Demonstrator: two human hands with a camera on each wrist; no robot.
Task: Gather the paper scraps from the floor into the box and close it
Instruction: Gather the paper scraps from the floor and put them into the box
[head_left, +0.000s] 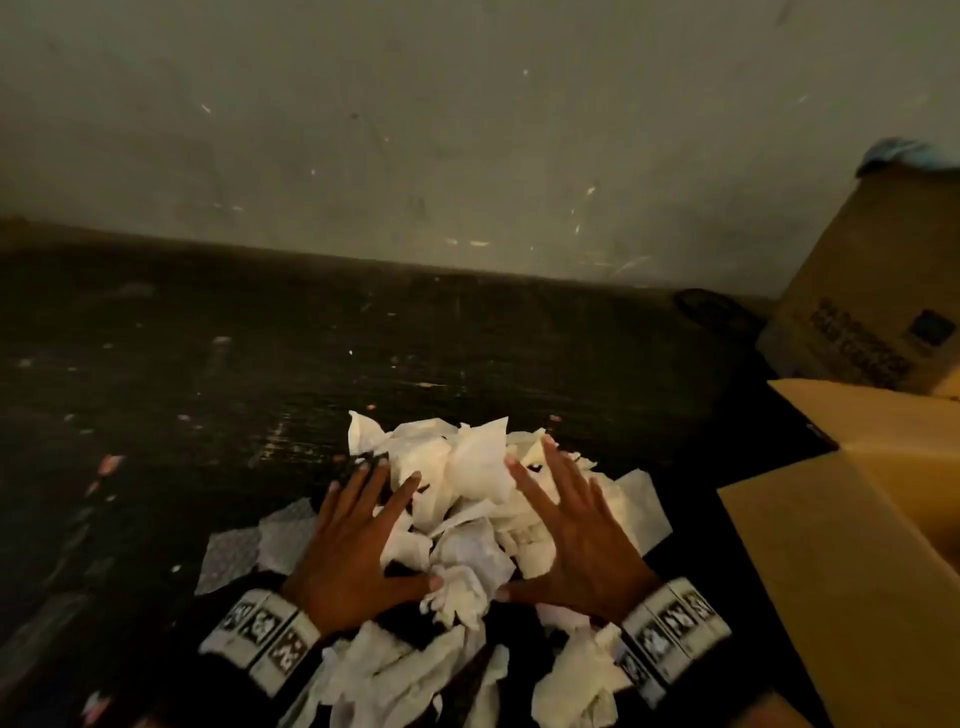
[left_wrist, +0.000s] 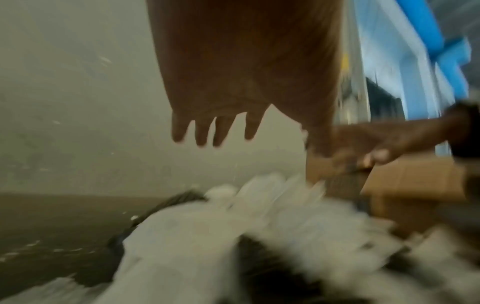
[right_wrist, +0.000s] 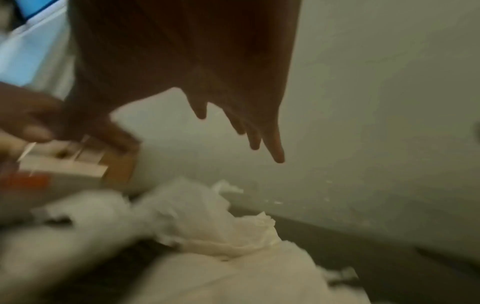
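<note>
A heap of crumpled white paper scraps (head_left: 467, 499) lies on the dark floor in front of me. My left hand (head_left: 358, 540) hovers over the heap's left side, fingers straight and spread. My right hand (head_left: 566, 525) is spread the same way over its right side. Neither hand holds anything. An open cardboard box (head_left: 852, 551) stands at the right, close to the heap, one flap (head_left: 872, 410) raised. In the left wrist view the left hand (left_wrist: 215, 131) hangs above the blurred scraps (left_wrist: 197, 236). The right wrist view shows the right hand (right_wrist: 244, 131) above the paper scraps (right_wrist: 215, 232).
A second, shut cardboard box (head_left: 878, 306) stands at the back right against the pale wall (head_left: 415, 130), with something blue on top. A patterned sheet (head_left: 234, 551) lies flat left of the heap. Small bits dot the dark floor (head_left: 156, 389) to the left.
</note>
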